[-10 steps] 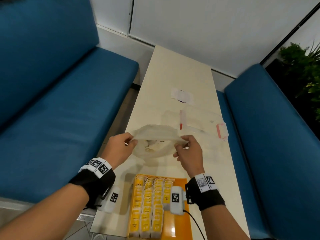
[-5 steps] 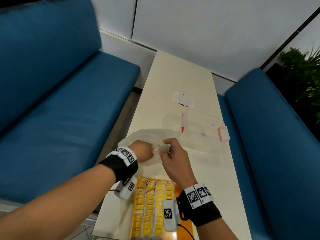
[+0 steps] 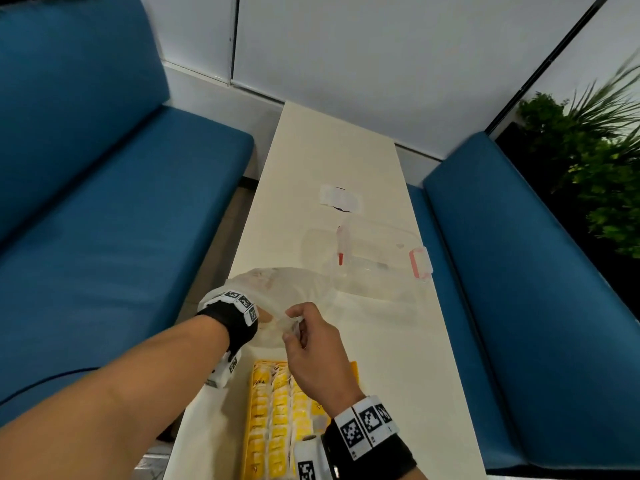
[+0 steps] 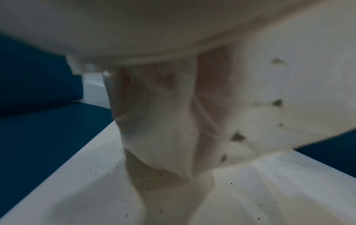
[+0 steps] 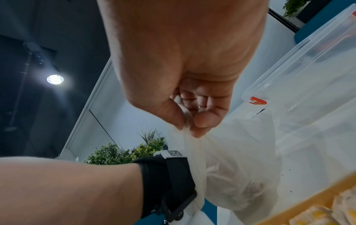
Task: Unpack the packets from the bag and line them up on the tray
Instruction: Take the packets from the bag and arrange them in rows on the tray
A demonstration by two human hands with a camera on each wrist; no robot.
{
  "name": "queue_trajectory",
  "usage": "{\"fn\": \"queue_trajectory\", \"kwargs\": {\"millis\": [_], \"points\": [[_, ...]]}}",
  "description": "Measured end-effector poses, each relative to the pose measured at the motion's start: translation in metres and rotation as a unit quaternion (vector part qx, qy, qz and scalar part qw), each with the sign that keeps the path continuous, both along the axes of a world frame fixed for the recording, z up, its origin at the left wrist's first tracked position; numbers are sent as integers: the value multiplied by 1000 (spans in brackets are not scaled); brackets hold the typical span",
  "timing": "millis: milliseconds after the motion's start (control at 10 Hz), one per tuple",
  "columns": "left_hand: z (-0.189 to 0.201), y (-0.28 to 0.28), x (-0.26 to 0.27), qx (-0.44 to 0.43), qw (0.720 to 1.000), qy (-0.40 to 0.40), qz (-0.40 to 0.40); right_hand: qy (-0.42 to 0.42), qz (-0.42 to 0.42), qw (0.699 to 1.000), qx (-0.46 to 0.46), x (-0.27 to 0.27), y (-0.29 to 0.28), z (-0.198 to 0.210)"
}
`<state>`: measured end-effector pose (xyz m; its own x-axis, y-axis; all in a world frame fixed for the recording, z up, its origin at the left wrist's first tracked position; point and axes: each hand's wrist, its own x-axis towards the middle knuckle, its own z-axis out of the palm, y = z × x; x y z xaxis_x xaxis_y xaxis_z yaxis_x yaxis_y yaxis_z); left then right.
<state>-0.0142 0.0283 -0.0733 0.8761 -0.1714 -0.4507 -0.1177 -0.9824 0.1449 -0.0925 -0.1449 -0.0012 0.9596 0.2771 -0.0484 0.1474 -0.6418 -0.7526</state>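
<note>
**Left hand inside the bag, right hand pinching its rim**

The translucent bag (image 3: 304, 289) lies on the pale tabletop (image 3: 332, 150), just beyond the orange tray (image 3: 354, 370). The right hand (image 3: 313, 344) pinches the bag's gathered rim between thumb and fingers. The left hand (image 4: 169, 97) is buried in the bag to the wrist; its finger posture cannot be told through the film. Yellow packets (image 3: 277, 420) lie in rows on the tray. A clear lidded box (image 3: 381, 251) stands farther right.
</note>
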Motion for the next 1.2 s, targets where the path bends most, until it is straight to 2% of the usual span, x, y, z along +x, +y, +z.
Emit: {"fn": "queue_trajectory", "kwargs": {"millis": [100, 300, 400, 500, 600, 700, 800, 900, 1000, 1100, 1200], "points": [[-3, 1, 0, -17, 1000, 13, 1, 4, 3, 1000, -2, -2, 0, 0], [-9, 4, 8, -42, 998, -27, 45, 14, 0, 1000, -3, -1, -4, 0], [-82, 11, 41, -26, 998, -27, 50, 16, -5, 1000, -1, 1, -4, -1], [-201, 24, 96, -36, 996, 33, 77, 19, -13, 1000, 1, 4, -4, -4], [-234, 28, 123, -71, 994, 42, 71, 25, -21, 999, 5, 7, -5, -9], [-125, 14, 73, -54, 994, 18, 93, 31, -44, 998, 16, 12, -7, -13], [-36, -4, 29, -53, 997, 18, 57, 44, -77, 996, 29, 18, -10, -19], [-18, -16, 36, -53, 998, -11, 30, 59, -116, 991, 40, 26, -12, -23], [-6, -23, 36, -99, 994, -19, 32, 65, -148, 985, 58, 33, -16, -22], [6, -25, 32, -149, 989, -11, 5, 73, -175, 978, 88, 41, -22, -17], [20, -28, 26, -244, 968, -57, -7, 82, -201, 972, 92, 49, -28, -17]]}}
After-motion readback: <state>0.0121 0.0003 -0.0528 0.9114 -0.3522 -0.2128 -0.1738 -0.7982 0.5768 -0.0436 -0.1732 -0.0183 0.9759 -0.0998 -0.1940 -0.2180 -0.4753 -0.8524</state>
